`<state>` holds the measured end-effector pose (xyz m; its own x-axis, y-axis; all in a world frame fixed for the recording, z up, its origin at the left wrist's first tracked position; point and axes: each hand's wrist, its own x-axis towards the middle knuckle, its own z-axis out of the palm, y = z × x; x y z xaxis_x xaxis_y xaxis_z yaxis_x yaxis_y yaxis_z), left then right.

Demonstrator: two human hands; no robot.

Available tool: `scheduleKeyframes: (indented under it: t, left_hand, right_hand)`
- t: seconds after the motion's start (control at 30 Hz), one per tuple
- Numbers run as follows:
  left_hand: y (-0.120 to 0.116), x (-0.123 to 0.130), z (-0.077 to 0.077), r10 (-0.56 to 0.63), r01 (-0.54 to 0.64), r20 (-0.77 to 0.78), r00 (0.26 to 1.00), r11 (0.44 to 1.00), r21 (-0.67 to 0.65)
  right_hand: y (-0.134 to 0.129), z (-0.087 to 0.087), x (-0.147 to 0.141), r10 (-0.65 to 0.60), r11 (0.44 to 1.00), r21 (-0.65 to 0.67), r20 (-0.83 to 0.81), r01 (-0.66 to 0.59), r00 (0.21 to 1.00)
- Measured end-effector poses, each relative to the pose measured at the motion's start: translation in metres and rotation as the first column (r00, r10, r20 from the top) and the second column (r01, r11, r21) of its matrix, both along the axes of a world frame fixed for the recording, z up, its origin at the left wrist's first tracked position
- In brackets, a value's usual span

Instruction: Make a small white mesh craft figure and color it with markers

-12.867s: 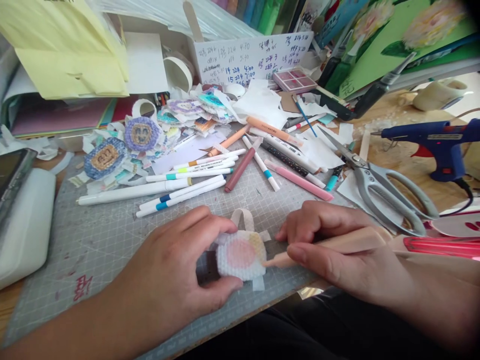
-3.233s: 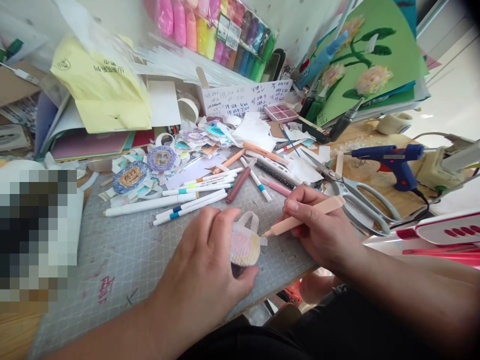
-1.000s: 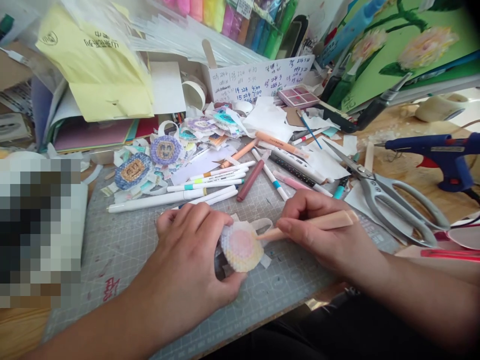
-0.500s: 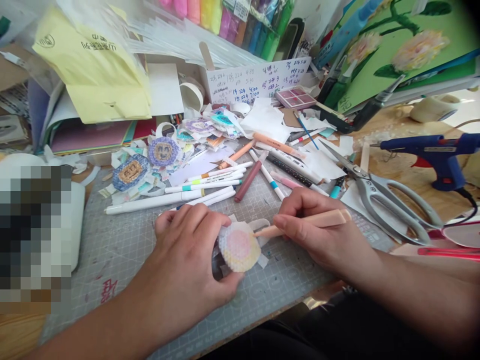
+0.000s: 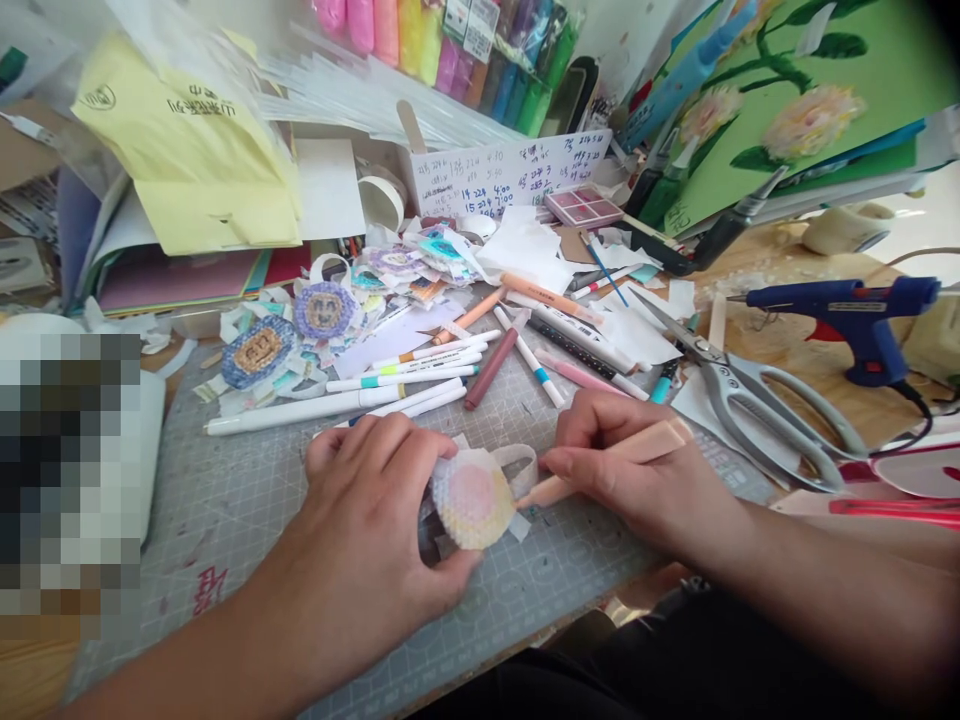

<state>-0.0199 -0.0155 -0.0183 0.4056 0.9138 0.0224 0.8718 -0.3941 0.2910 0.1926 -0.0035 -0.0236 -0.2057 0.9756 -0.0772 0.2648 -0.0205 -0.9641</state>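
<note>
My left hand [image 5: 382, 520] grips a round textured disc [image 5: 472, 498] by its left and lower edges, fingers above and thumb below. The disc is pink in the middle, with yellow and pale blue around it. Between the thumb and fingers of my right hand [image 5: 637, 470] is a peach-coloured marker [image 5: 600, 463], its tip at the disc's right edge. A white strip loop [image 5: 517, 462] shows behind the disc. Under both hands lies a grey gridded cutting mat [image 5: 300, 640].
Several markers [image 5: 390, 375] lie beyond my hands. Patterned discs with paper scraps [image 5: 259, 350] sit at the back left. Grey scissors [image 5: 750, 400] and a blue glue gun [image 5: 855, 300] are on the right. A yellow bag [image 5: 187, 160] stands behind.
The marker tip has moved from the disc's upper right edge down to its right edge, and more of the white loop shows. The whole view has shifted slightly.
</note>
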Motion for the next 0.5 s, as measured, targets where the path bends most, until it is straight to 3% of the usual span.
scheduleKeyframes:
  t: [0.5]
  left_hand:
    - [-0.0008, -0.0008, -0.0036, -0.022, 0.022, 0.018, 1.000, 1.000, 0.009]
  right_hand:
    - [0.0023, -0.0025, -0.0013, -0.044, 0.999, -0.002, -0.045, 0.044, 0.998]
